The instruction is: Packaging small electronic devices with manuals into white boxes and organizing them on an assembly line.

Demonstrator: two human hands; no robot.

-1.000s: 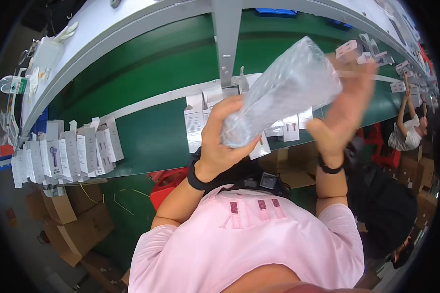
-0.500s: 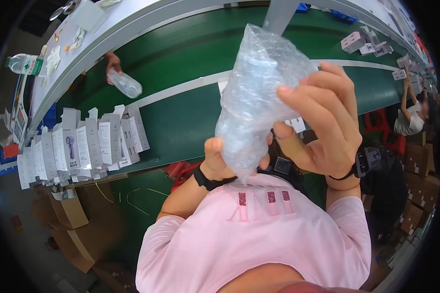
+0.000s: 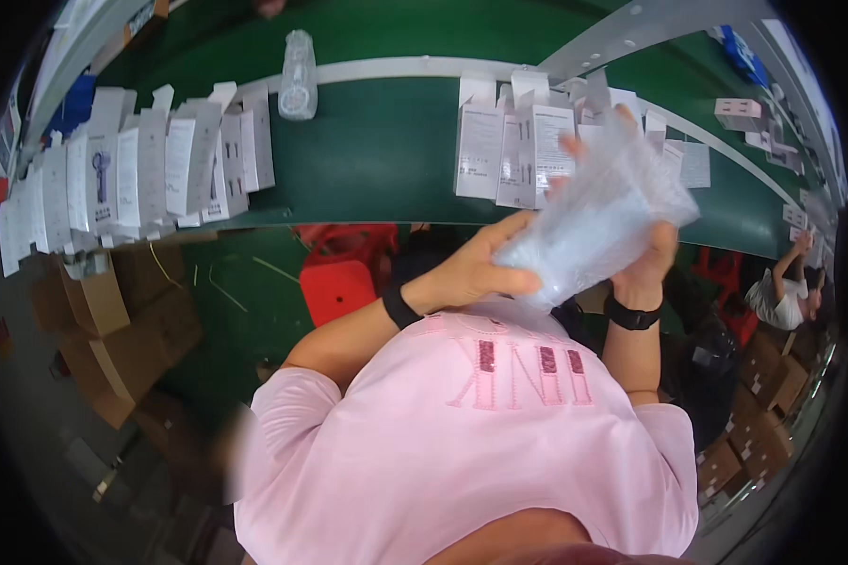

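A clear bubble-wrap bag (image 3: 598, 221) with something pale blue inside tilts up to the right in front of my chest. The wrap blurs its contents, so I cannot make out their kind. My left hand (image 3: 499, 259) grips the bag's lower left end, thumb on the near side. The right side of the bag rests in my right hand (image 3: 652, 254), closed round its edge. Some fingertips show past the bag's upper edge, and the rest are hidden behind it. Just beyond stands a row of open white cartons (image 3: 481, 141), partly covered by the bag.
Another row of open white cartons (image 3: 141, 174) stands on the green work surface (image 3: 377, 151) at left. Near the pale rail lies a wrapped bundle (image 3: 298, 80). A red stool (image 3: 339, 282) is below the bench edge. Brown cartons (image 3: 113, 358) sit on the floor. Another person (image 3: 782, 292) is far right.
The bag has swung from upright to tilted right and sits lower. My right hand has moved from its upper side to its lower right edge. The other person's hand has left the small wrapped bundle.
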